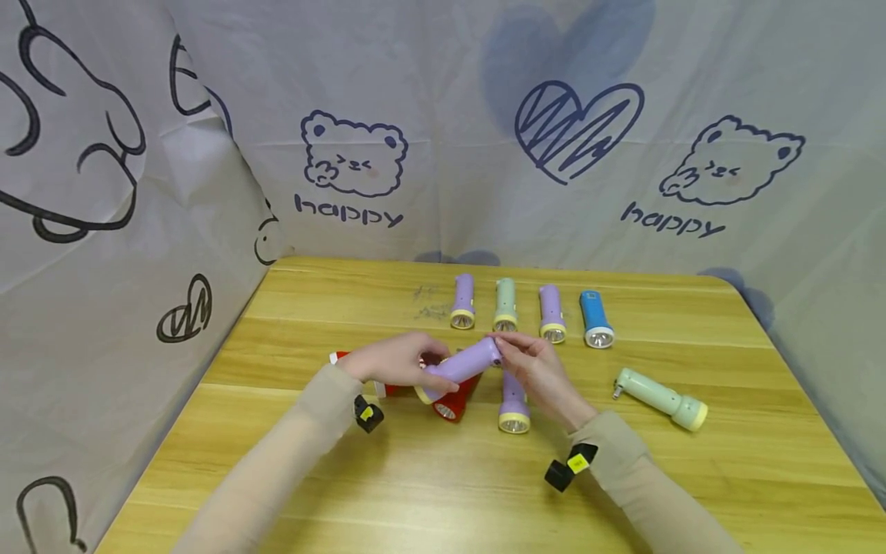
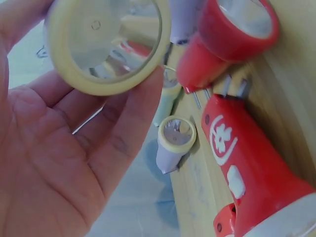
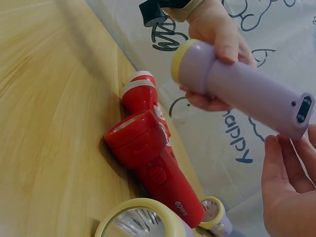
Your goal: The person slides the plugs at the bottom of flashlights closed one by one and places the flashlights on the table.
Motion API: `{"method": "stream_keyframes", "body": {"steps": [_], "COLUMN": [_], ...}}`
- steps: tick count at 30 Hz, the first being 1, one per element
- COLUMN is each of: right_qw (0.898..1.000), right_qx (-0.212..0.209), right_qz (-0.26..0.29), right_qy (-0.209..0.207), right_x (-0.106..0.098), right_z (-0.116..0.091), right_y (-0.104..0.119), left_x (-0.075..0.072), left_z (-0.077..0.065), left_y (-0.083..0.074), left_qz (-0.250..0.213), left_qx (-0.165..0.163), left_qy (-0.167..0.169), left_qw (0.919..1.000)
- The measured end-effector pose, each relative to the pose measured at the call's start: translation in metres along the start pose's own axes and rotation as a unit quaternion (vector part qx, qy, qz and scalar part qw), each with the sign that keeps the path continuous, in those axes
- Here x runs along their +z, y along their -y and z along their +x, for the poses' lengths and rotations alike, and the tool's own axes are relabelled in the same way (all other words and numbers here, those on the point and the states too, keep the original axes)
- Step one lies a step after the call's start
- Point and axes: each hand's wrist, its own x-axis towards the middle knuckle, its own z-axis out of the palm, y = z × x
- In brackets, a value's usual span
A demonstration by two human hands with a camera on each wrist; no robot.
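My left hand [image 1: 401,358] grips a light purple flashlight [image 1: 464,364] near its yellow-rimmed head, holding it above the table. In the left wrist view the lens faces the camera inside its yellow rim [image 2: 94,89]. At the tail end, the fingertips of my right hand [image 3: 291,182] pinch the flashlight beside a small dark slot [image 3: 304,109]. Below lie a red flashlight [image 3: 163,182] and, partly hidden by the left hand, red flashlights with white rims. One of these [image 2: 261,158] has metal prongs [image 2: 237,86] sticking out. Another purple flashlight [image 1: 514,404] lies near my right hand.
Along the back of the wooden table [image 1: 332,469] stand a purple flashlight [image 1: 463,296], a green one [image 1: 506,296], another purple one [image 1: 551,304] and a blue one [image 1: 594,312]. To the right lies a green flashlight [image 1: 654,394] with its prongs out. Printed cloth [image 1: 436,69] hangs behind.
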Motion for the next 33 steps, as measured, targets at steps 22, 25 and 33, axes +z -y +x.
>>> {"method": "stream_keyframes", "body": {"steps": [22, 25, 33], "right_qw": [0.999, 0.999, 0.999], "right_qx": [-0.027, -0.026, -0.032], "right_qz": [0.029, 0.024, 0.02], "right_qy": [0.023, 0.023, 0.022], "right_x": [-0.009, -0.009, -0.011], "right_z": [-0.006, -0.007, -0.007], "right_y": [0.002, 0.002, 0.003], "left_x": [-0.037, -0.042, -0.052], "left_z": [0.006, 0.011, 0.02], "left_y": [0.03, 0.035, 0.047], "left_qz": [-0.245, -0.254, -0.246], "left_qx": [-0.12, -0.147, -0.199], "left_qy": [-0.118, -0.137, -0.158], "left_qw": [0.9547, 0.946, 0.9353]}}
